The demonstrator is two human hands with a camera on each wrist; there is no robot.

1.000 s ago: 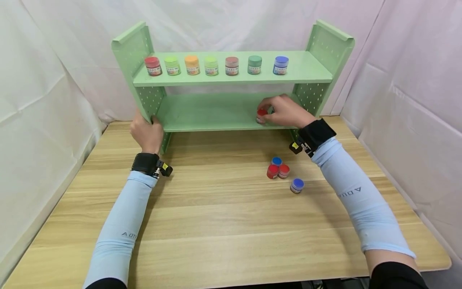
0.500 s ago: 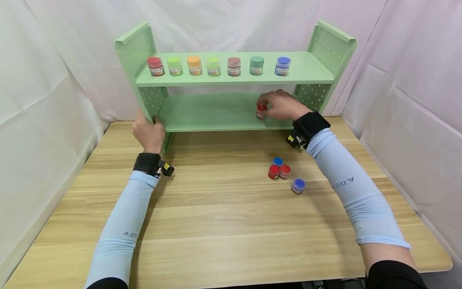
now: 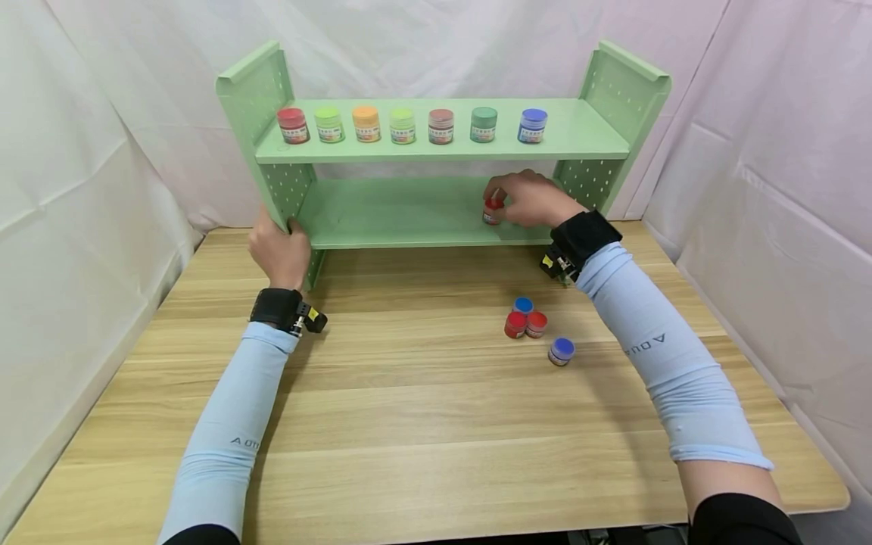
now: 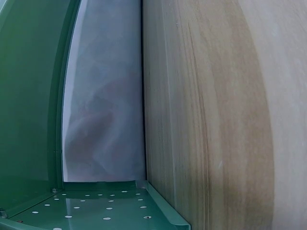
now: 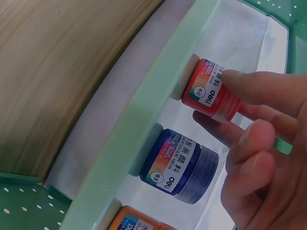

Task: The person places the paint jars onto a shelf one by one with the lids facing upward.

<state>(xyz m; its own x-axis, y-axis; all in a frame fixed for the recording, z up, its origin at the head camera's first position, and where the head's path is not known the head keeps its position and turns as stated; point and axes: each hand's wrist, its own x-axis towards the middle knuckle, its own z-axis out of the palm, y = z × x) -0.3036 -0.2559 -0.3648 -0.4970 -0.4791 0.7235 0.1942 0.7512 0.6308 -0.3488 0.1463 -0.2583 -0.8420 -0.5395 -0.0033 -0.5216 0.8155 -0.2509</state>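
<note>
A red paint jar (image 5: 211, 91) stands on the lower board of a green shelf rack (image 3: 409, 155). My right hand (image 3: 534, 198) holds this jar between thumb and fingers; in the right wrist view the thumb lies on its label. Beside it on the same board are a dark blue paint jar (image 5: 180, 163) and an orange one (image 5: 136, 220), both hidden behind the hand in the head view. My left hand (image 3: 279, 250) grips the rack's left side panel (image 3: 262, 129) near its lower front edge. The left wrist view shows the rack's perforated panel (image 4: 91, 206), without the hand.
On the upper board stands a row of several paint jars, from a red one (image 3: 294, 126) to a blue one (image 3: 532, 126). In front on the wooden table (image 3: 409, 424) are two red jars (image 3: 515, 325), a blue-lidded jar (image 3: 523, 305) touching them, and another blue-lidded jar (image 3: 562, 351).
Over the last second my right hand has shifted slightly backward with the red paint jar on the lower board. Since half a second ago it is nearly still. The left hand keeps its grip.
</note>
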